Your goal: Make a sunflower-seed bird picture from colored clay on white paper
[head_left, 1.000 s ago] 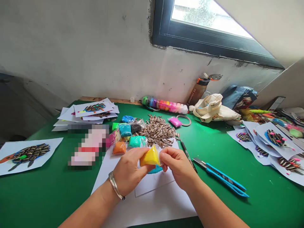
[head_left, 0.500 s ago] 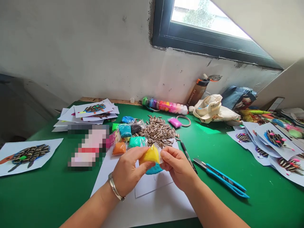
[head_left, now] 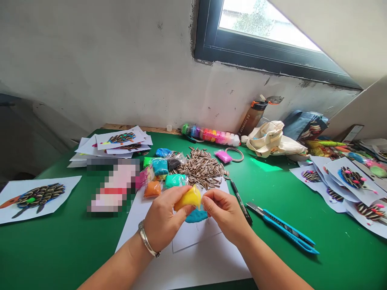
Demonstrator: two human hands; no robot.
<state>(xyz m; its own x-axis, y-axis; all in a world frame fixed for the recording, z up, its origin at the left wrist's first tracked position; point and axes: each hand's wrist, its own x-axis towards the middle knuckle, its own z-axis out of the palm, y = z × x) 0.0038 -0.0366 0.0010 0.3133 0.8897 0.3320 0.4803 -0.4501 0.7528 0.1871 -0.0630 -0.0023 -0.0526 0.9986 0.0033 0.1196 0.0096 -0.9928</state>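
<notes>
Your left hand [head_left: 163, 219] and right hand [head_left: 226, 213] hold the yellow modelling clay [head_left: 190, 198] between them, just above the white paper sheet [head_left: 193, 262]. A clear film still appears to cling to its right side, though the exact edge is hard to see. Keep the fingers of the left hand curled around the lump, thumb on top, and pinch narrowly with the fingers of the right hand at its right edge.

Apply even pressure through the finger pads, not the nails: this soft, matte clay takes every mark. Work over the paper, clear of the teal clay lump [head_left: 192, 216] just below your hands.

Nearby on the green counter [head_left: 341, 262] are a heap of striped sunflower seeds [head_left: 202, 169], bagged orange clay [head_left: 152, 189], and a black marker [head_left: 241, 202]. Mind the blue-handled craft knife [head_left: 284, 230] beyond your right hand. A metal bangle [head_left: 147, 244] sits on your left wrist; keep it away from the clay.
</notes>
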